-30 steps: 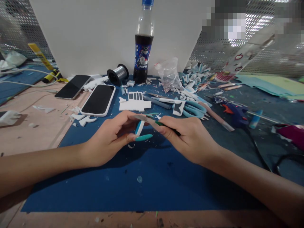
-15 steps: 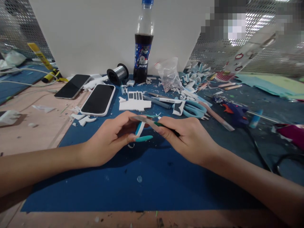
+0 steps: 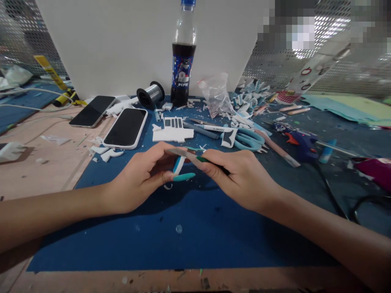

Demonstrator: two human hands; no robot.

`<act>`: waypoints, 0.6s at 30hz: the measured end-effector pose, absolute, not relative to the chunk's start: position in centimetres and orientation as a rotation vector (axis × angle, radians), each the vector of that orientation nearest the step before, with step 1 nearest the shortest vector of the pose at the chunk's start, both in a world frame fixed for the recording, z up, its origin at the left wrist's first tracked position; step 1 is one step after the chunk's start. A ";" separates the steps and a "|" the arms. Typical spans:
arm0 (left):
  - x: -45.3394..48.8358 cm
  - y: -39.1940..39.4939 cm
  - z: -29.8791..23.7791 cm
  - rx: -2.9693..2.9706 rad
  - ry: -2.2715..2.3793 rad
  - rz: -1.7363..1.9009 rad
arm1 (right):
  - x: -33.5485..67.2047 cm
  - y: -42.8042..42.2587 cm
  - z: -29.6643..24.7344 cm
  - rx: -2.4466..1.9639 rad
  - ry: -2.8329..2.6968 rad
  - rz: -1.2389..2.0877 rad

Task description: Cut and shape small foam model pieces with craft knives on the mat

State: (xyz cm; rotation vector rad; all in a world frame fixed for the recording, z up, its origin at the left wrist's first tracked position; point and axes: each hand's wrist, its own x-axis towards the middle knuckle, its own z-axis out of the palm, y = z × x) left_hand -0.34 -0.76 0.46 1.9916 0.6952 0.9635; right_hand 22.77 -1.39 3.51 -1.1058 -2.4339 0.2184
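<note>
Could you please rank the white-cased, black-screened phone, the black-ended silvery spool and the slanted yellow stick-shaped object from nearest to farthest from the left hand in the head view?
From the left hand:
1. White-cased phone: just beyond, slightly left.
2. Black-ended spool: farther back, beyond the phone.
3. Yellow stick-shaped object: far back left.

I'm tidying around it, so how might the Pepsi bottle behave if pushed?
The Pepsi bottle would likely tip if pushed high, being tall and narrow. Dark liquid below its clear top probably makes it bottom-heavy. Knocked over, its round body might roll.
</note>
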 end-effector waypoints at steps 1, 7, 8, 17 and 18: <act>-0.3 -0.8 0.5 1.980 0.685 0.975 | 22.8 -1.4 3.5 -1.107 -2.433 0.224; -0.5 -0.9 0.2 1.953 0.716 1.030 | 22.7 -1.4 3.6 -1.076 -2.436 0.208; -0.6 -0.9 0.2 1.975 0.730 1.030 | 22.7 -1.4 3.5 -1.071 -2.441 0.199; -0.5 -0.8 0.3 2.003 0.772 1.032 | 22.8 -1.4 3.3 -1.073 -2.451 0.170; -0.4 -0.8 0.3 1.993 0.771 1.039 | 22.8 -1.4 3.3 -1.076 -2.446 0.164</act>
